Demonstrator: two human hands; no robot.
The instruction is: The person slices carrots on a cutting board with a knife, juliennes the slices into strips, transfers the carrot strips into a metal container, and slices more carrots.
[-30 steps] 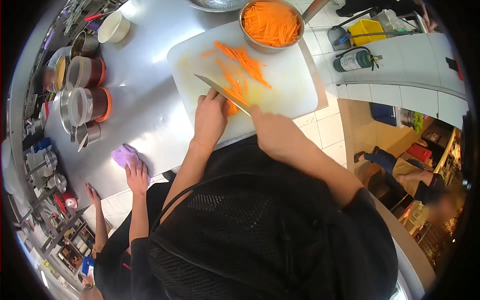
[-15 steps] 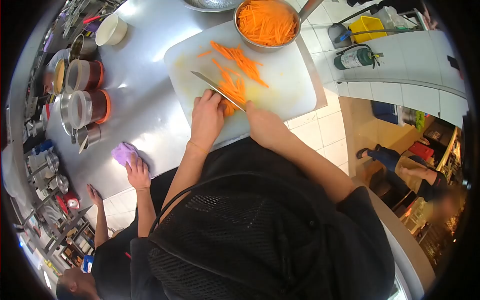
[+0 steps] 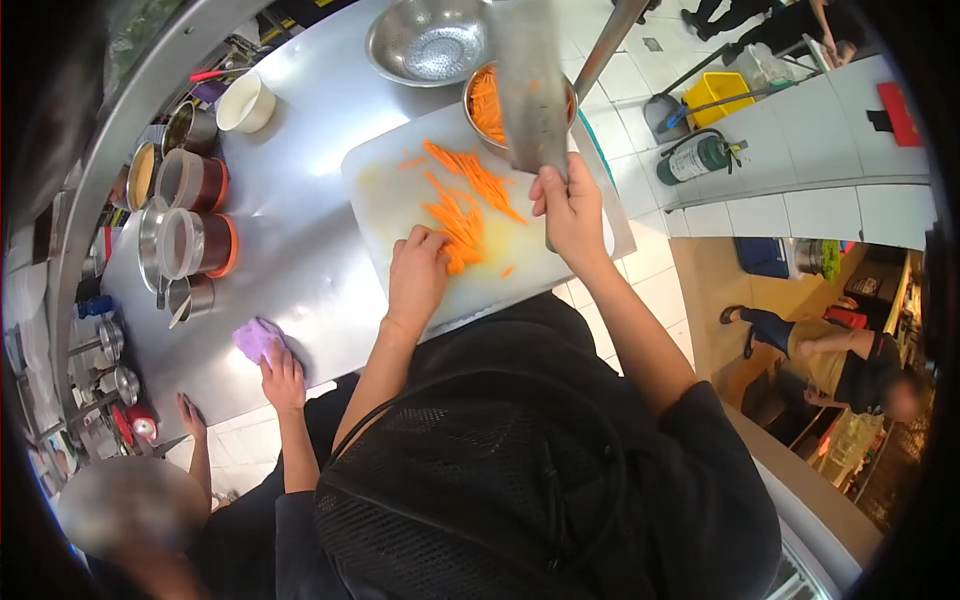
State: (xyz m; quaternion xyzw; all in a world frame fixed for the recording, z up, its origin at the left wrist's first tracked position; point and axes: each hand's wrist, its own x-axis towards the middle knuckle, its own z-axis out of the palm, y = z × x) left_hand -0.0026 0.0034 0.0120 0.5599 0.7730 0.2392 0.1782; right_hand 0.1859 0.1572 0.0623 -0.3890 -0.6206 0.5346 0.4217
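My right hand [image 3: 572, 212] grips the knife [image 3: 533, 95] near its handle end. The broad blade is raised, its flat side towards me, and hides part of the metal bowl of carrot strips [image 3: 486, 106]. My left hand [image 3: 417, 272], its fingers curled, presses the carrot piece [image 3: 455, 264] on the white cutting board [image 3: 375, 195]. Loose carrot strips [image 3: 480, 181] lie in two heaps beside it, and a small bit [image 3: 508, 271] sits apart to the right.
An empty metal colander [image 3: 435, 45] stands beyond the board. To the left are a white bowl [image 3: 246, 104] and lidless-looking tubs [image 3: 195, 244]. A co-worker's hand [image 3: 283, 378] rests on a purple cloth [image 3: 257, 338]. A fire extinguisher [image 3: 690, 160] is at the right.
My right hand has lifted the knife off the carrot and turned its blade upright, away from my left hand. My left hand stays at the carrot. The whole view has shifted, showing more of the colander.
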